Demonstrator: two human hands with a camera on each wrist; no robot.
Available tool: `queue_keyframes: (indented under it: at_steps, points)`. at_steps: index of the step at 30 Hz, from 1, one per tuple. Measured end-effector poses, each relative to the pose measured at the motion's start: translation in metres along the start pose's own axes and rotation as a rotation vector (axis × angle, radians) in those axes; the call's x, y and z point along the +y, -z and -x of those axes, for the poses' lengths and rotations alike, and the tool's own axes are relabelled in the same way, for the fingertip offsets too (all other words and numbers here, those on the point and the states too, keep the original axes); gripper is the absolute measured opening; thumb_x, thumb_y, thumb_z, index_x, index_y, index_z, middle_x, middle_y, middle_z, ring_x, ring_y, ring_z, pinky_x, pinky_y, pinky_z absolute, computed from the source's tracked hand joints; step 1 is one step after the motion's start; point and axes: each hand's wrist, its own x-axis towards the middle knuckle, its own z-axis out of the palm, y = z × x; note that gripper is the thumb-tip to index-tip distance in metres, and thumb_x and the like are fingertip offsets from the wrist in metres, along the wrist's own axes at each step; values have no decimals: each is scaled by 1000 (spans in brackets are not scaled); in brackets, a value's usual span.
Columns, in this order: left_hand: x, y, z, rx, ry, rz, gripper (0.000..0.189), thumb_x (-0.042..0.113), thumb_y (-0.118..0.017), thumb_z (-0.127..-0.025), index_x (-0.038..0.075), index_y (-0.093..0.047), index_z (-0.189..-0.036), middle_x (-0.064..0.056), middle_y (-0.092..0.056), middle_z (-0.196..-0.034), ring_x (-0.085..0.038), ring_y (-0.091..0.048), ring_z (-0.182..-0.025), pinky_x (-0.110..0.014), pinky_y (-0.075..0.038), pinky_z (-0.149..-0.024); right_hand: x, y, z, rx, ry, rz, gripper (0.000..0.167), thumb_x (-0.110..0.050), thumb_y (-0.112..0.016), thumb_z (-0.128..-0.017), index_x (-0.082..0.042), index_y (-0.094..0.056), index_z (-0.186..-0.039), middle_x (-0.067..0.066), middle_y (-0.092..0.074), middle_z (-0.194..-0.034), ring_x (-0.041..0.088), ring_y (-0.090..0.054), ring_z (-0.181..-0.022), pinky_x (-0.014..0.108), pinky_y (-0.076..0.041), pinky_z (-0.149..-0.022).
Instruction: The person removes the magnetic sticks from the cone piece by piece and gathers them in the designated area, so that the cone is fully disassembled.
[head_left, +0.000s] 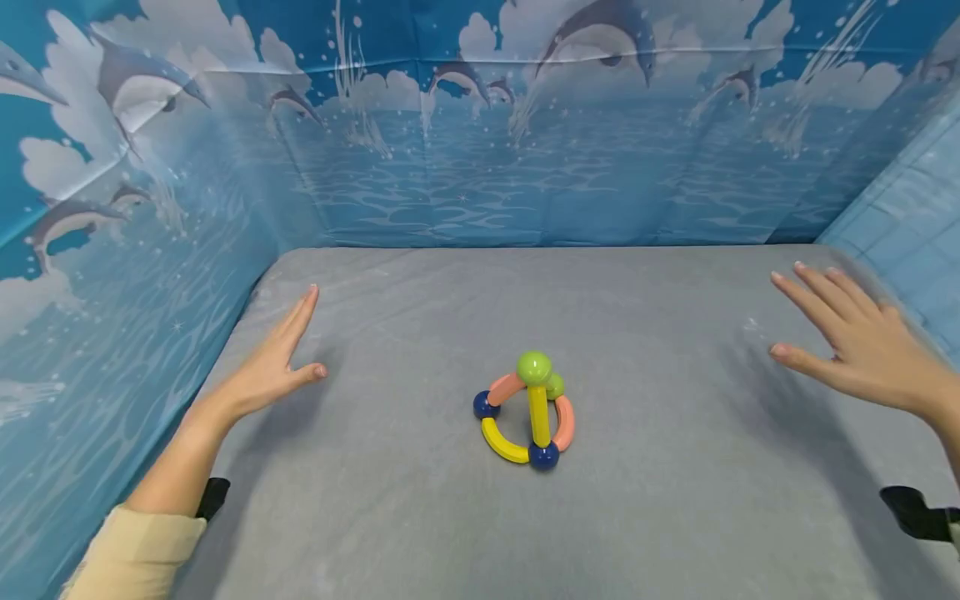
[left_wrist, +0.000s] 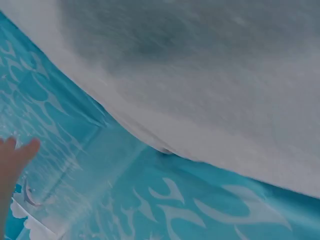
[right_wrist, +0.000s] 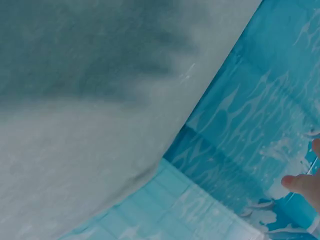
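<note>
Near the middle of the grey cloth-covered table (head_left: 390, 333) sits a small structure of toy balls and rods. A curved yellow rod (head_left: 504, 443), two salmon curved rods (head_left: 565, 423), dark blue balls (head_left: 543, 456) and a small green ball form its ring. From the front blue ball a straight yellow rod (head_left: 538, 415) rises to a larger green ball (head_left: 534, 367). My left hand (head_left: 270, 367) is held out over the table's left side, fingers extended, touching nothing. Over the right side my right hand (head_left: 862, 342) spreads its fingers, holding nothing. Both wrist views catch only fingertips.
Blue curtains (head_left: 480, 175) printed with dolphins and waves hang behind the table and along its left. At the right is a paler blue tile-patterned sheet (head_left: 907, 217). A black strap (head_left: 213, 497) shows at the left wrist, another strap (head_left: 918, 512) at the right.
</note>
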Motion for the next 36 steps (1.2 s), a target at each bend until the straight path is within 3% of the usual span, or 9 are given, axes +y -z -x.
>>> queue_keyframes:
  at_steps: [3, 7, 10, 13, 17, 24, 30, 36]
  points:
    - [8, -4, -5, -18, 36, 157, 90, 40, -65, -87, 29, -2, -151, -7, -7, -156, -33, -10, -140, -63, -17, -102, -7, 3, -6, 19, 54, -122, 90, -35, -68, -84, -17, -11, -151, 20, -5, -154, 46, -3, -137, 75, -3, -94]
    - [20, -14, -14, -51, 35, 304, 74, 24, -65, -89, 24, -21, -149, -8, -28, -150, -28, -29, -134, -53, -27, -102, -25, 12, -12, -25, 78, -358, 89, -21, -72, -82, -18, -15, -151, 21, -12, -152, 46, -10, -136, 71, -5, -98]
    - [30, -22, -21, -80, 42, 406, 64, 21, -63, -90, 21, -31, -146, -6, -35, -145, -24, -35, -129, -49, -31, -101, -44, 17, -18, -69, 69, -484, 86, -16, -73, -82, -22, -20, -150, 13, -20, -151, 37, -20, -135, 70, -15, -96]
    - [40, -31, -28, -103, 27, 481, 59, 20, -63, -91, 18, -36, -143, -3, -39, -142, -25, -38, -128, -48, -32, -100, -64, 20, -24, -69, 136, -555, 82, -10, -73, -81, -24, -28, -147, -2, -31, -147, 15, -31, -129, 40, -28, -104]
    - [55, -45, -38, -131, -9, 528, 55, 20, -65, -89, 16, -42, -139, -2, -43, -139, -31, -40, -126, -47, -34, -99, -88, 19, -31, -39, 270, -608, 80, -2, -74, -78, -23, -34, -144, -10, -44, -134, -1, -41, -116, 8, -32, -87]
    - [86, -71, -56, -206, -65, 573, 52, 16, -68, -86, 15, -48, -134, -4, -50, -131, -33, -45, -121, -44, -40, -96, -128, 8, -49, -79, 401, -634, 67, -10, -76, -78, -18, -45, -137, -4, -56, -115, 4, -53, -100, 19, -46, -82]
    - [109, -95, -68, -273, -115, 602, 49, 14, -69, -86, 12, -50, -131, -13, -49, -132, -31, -46, -119, -44, -40, -96, -156, -2, -61, -166, 464, -648, 58, -14, -77, -78, -14, -52, -131, -3, -56, -115, 8, -56, -94, 28, -52, -76]
    - [128, -111, -75, -275, -153, 565, 49, 15, -69, -86, 10, -51, -131, -4, -54, -127, -22, -52, -112, -38, -43, -93, -182, -9, -68, -211, 528, -659, 55, -10, -78, -76, -12, -56, -126, 0, -57, -117, 10, -57, -90, 30, -53, -73]
